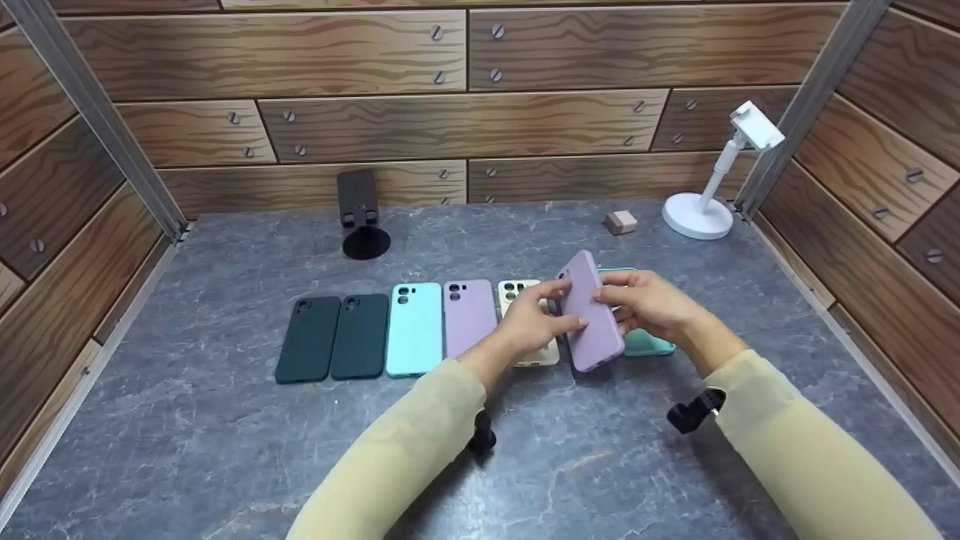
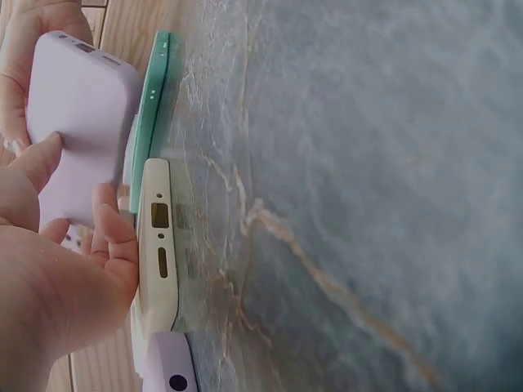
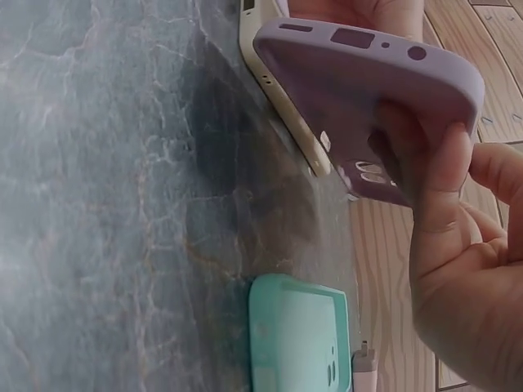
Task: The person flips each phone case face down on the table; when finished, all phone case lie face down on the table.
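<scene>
Both hands hold a lilac phone case [image 1: 592, 322] tilted above the table. My left hand [image 1: 529, 322] grips its left edge, thumb on the flat back and fingers by the camera end. On the opposite edge, my right hand [image 1: 652, 304] pinches the case, a digit reaching inside the hollow in the right wrist view. That view also shows port cut-outs along the case's end. Beneath the left hand lies a cream phone case [image 1: 546, 355], partly covered. A teal phone case [image 1: 649, 345] lies under the right hand, open side up [image 3: 302, 335].
Left of the cream case, a row holds another lilac case [image 1: 469, 315], a light turquoise case [image 1: 414, 330] and two dark green cases [image 1: 360, 337]. Behind stand a black phone stand [image 1: 358, 199], a small pinkish block [image 1: 620, 222] and a white phone stand [image 1: 697, 217]. Wood-patterned walls enclose the table.
</scene>
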### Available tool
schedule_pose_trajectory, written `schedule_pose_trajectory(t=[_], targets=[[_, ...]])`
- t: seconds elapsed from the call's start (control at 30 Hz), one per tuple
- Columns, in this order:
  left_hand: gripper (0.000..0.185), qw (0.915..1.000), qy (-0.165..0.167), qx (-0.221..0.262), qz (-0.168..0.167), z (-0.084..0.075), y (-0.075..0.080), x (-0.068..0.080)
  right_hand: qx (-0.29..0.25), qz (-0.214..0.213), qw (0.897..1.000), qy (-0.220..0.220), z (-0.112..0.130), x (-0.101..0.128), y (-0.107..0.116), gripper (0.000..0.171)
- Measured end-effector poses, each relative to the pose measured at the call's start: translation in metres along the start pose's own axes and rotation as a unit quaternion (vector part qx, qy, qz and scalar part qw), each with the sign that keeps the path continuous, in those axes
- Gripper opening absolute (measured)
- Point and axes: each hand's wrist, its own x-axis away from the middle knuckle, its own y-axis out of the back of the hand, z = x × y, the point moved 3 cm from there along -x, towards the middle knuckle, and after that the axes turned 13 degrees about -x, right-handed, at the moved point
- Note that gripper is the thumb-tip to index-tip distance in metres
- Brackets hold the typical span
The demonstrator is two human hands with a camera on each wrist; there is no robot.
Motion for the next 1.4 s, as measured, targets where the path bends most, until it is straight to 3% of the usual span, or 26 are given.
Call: schedule_pose_trajectory(t=[0.3, 0.53, 0.8, 1.2, 1.4], targets=[[0.066, 0.9995, 0.023, 0.022, 0.004, 0.001, 0.005, -0.001, -0.054, 0.01, 0.998, 0.013, 0.002, 0.0, 0.003, 0.05], [0.064, 0.9993, 0.022, 0.03, -0.005, 0.0, 0.01, -0.002, -0.044, -0.012, 0.999, 0.012, 0.002, 0.005, 0.005, 0.046], [0.06, 0.9994, 0.02, -0.018, -0.023, 0.002, 0.013, -0.005, 0.055, -0.064, 0.996, 0.033, 0.002, 0.007, 0.01, 0.051], [0.058, 0.9985, -0.002, -0.052, -0.019, 0.0, 0.014, -0.009, 0.195, -0.136, 0.97, 0.057, 0.0, 0.007, 0.016, 0.056], [0.061, 0.9974, 0.0, -0.069, -0.018, 0.001, 0.013, -0.009, 0.23, -0.152, 0.959, 0.063, -0.002, 0.004, 0.017, 0.053]])
